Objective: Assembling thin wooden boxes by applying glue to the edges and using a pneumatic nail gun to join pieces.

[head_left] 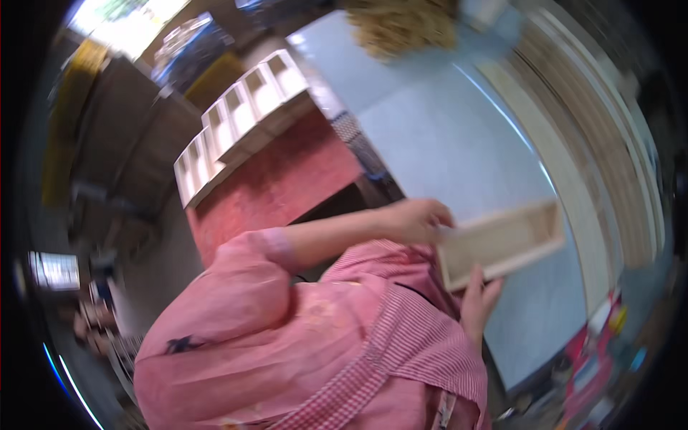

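Note:
A shallow open box of pale wood (pixel 502 244) is held just above a blue-grey worktop (pixel 444 136). My left hand (pixel 416 218) grips the box's near end from above, its arm reaching across my pink sleeve. My right hand (pixel 480 297) supports the box's long side from below, fingers pressed against the wood. The box is empty inside. The whole picture is tilted and blurred by motion.
White wooden racks with several compartments (pixel 236 122) lie on a red surface (pixel 279 179) at the left. A tan fibrous pile (pixel 401 25) sits at the worktop's far end. Long pale wooden boards (pixel 609 143) run along the right side.

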The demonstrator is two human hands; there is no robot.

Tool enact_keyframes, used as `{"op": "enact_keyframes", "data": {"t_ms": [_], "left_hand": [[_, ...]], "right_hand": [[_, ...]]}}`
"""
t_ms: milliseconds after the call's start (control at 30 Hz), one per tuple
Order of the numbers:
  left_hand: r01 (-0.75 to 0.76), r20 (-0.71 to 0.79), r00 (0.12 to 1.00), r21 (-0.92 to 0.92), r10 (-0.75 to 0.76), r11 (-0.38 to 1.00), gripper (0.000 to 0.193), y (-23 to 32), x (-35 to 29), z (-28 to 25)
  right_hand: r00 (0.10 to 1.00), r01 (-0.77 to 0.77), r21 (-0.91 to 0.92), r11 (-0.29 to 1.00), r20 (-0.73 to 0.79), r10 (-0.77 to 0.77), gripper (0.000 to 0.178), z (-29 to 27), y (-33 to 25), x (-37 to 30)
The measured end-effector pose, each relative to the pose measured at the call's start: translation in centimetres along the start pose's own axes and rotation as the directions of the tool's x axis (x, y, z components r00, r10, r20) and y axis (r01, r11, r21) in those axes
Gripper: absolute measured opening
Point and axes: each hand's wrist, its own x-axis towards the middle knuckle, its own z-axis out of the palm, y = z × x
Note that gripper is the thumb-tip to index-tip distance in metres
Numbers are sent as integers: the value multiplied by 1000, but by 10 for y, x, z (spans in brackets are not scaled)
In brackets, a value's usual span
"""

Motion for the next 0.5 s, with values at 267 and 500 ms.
{"op": "enact_keyframes", "data": {"t_ms": [267, 500], "left_hand": [[28, -456, 882, 307, 121, 951, 68, 17, -68, -15], [-252, -780, 602, -388, -170, 886, 44, -80, -155, -98]], "right_hand": [[920, 391, -174, 904, 95, -380, 50, 67, -81, 21], [779, 479, -25, 877, 472, -412, 57, 144, -153, 27]]}}
